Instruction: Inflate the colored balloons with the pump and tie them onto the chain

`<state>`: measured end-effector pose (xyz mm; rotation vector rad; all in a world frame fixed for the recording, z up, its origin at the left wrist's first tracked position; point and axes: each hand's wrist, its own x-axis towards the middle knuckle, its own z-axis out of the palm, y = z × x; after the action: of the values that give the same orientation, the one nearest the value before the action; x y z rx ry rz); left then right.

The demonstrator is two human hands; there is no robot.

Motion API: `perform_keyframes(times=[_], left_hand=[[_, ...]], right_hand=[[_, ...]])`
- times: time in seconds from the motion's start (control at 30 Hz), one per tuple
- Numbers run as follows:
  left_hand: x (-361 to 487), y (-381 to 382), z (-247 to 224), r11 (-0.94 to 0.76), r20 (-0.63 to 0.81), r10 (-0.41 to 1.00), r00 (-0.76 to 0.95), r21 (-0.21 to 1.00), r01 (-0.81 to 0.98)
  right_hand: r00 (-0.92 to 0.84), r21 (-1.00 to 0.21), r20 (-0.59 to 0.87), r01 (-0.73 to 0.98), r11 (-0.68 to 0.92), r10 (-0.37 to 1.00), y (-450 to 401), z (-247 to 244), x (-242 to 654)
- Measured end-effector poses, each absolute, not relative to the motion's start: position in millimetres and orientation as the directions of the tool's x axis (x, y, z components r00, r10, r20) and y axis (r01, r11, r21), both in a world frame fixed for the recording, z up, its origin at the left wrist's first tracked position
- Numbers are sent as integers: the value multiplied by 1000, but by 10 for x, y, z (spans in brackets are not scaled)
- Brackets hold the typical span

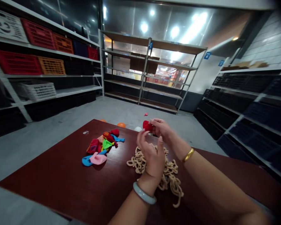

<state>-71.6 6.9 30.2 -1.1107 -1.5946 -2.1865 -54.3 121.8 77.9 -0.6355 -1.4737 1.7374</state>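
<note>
Red balloon | edge hidden, right hand pinching | left hand masks cords

**One pale, one gold**

Just below your left hand you wear a pale bangle, looped around the wrist. It is thick, smooth and rounded, a milky grey-white with a faint blue-green cast and a soft sheen on its outer face. Past the wrist of your right hand, slightly toward the elbow, sits a gold bracelet: bright yellow, with strong highlights along its band. It looks slimmer than the pale bangle; its finer surface detail is too blurred to tell. Both your hands are bare to the fingertips, and behind them your left forearm and right forearm are bare too.
</note>
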Motion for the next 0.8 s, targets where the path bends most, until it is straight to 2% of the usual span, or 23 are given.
perform_keyframes(times=[0.1, 0.27, 0.4, 0.5, 0.57, 0.67, 0.73, 0.8], left_hand=[[-765, 196, 251, -289, 665, 337, -666, 747, 599], [-761, 308, 143, -245, 535, 698, -477, 803, 543], [-723, 319, 83, -221, 452, 820, -351, 816, 535], [-650, 358, 24, -224, 374, 886, -274, 862, 454], [-569, 377, -3, -225, 303, 930, -208, 917, 330], [-427, 339, 13, -129, 129, 990, -50, 992, 6], [-357, 273, 60, 17, 7, 995, 96, 970, -242], [-330, 211, 110, 146, -64, 979, 194, 885, -442]], right_hand=[[-650, -970, 97, -230, -73, 754, 1161, 842, -198], [-598, -981, 102, -191, -18, 795, 1030, 855, 232], [-544, -989, 46, -144, -40, 838, 958, 886, 493], [-539, -983, -3, -155, -102, 842, 955, 889, 678], [-519, -973, -25, -182, -139, 854, 963, 876, 792], [-462, -951, 13, -279, -132, 887, 975, 860, 958], [-437, -930, 80, -356, -90, 896, 987, 842, 1093], [-400, -942, 127, -335, -16, 908, 1002, 785, 1271]])
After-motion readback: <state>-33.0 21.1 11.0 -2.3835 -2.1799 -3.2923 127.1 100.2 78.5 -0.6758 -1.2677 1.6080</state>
